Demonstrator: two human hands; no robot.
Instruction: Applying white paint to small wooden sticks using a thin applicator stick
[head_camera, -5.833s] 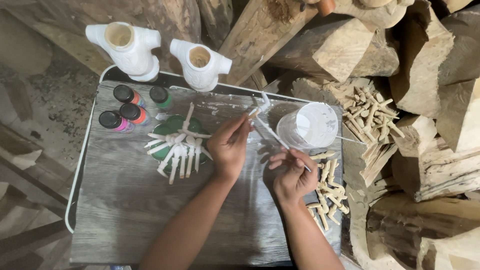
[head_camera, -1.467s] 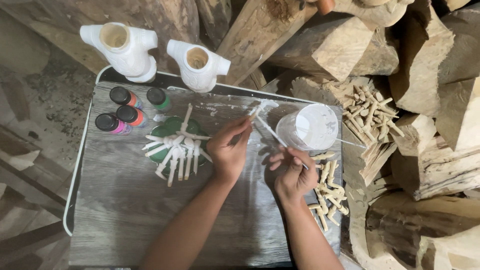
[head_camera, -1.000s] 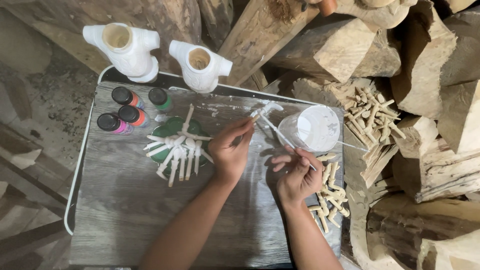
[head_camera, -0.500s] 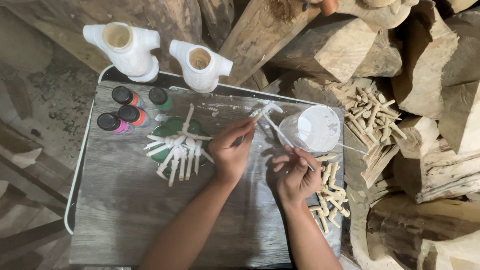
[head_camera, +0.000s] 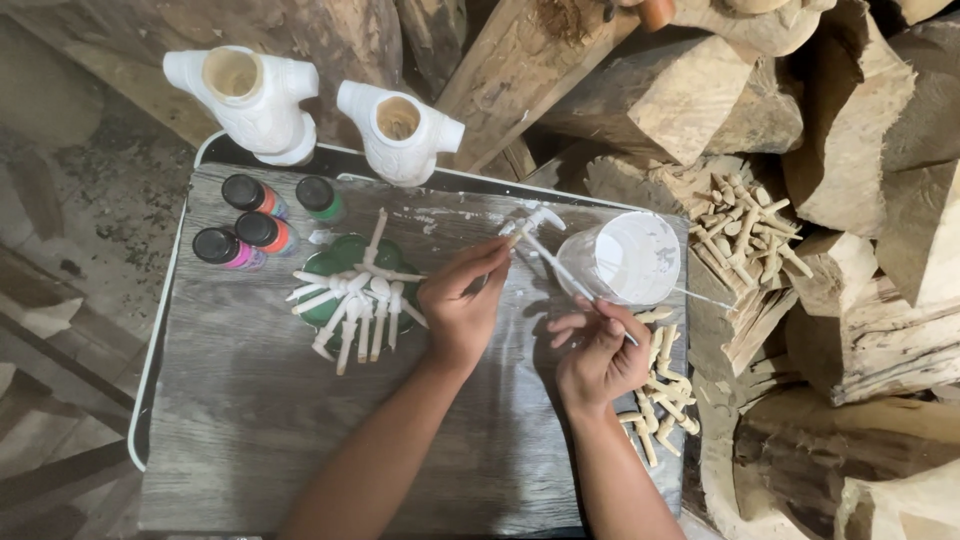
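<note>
Two hands — left hand (head_camera: 462, 312) pinches peg (head_camera: 528, 222); right hand (head_camera: 598, 355) holds brush (head_camera: 560, 270).

Two white torsos (head_camera: 320, 110), four paint bottles (head_camera: 258, 218), stacked logs (head_camera: 860, 190).

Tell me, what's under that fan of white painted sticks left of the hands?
The white sticks lie on a green dish; only its upper rim and bits between the sticks show. What the dish holds beneath them is covered.
</note>
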